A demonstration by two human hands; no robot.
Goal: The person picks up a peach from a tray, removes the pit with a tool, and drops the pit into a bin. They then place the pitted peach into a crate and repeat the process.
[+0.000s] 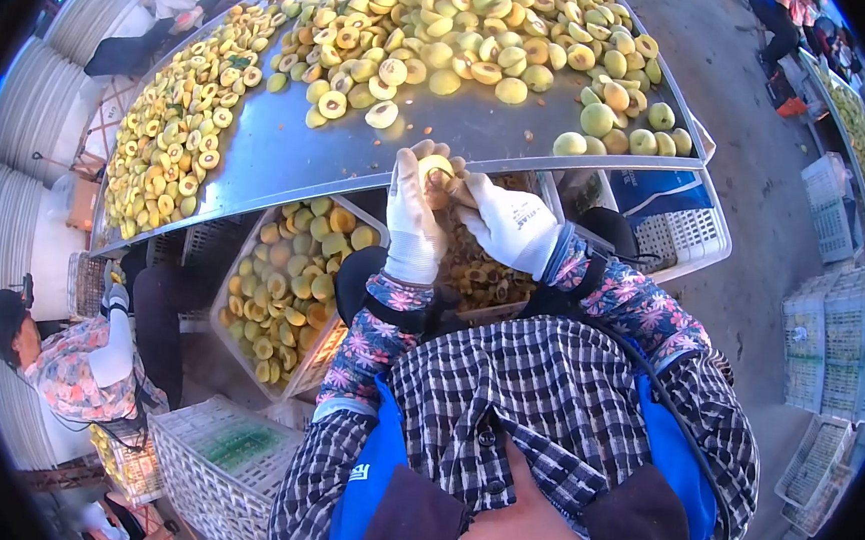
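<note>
Both gloved hands meet just below the near edge of the table (360,160). The left hand (411,218) is closed around a halved fruit (437,167), while the right hand (506,220) pinches at its middle from the side.

Yellow halved fruit (437,167), cut face up, held at the metal table's near edge

I am working in an open-air fruit-processing yard: a long metal sorting table (381,151) is carrying heaps of halved yellow fruit (177,122), white plastic crates (829,338) are standing stacked on bare concrete ground (747,222), and other workers (75,365) are sitting alongside.
</note>
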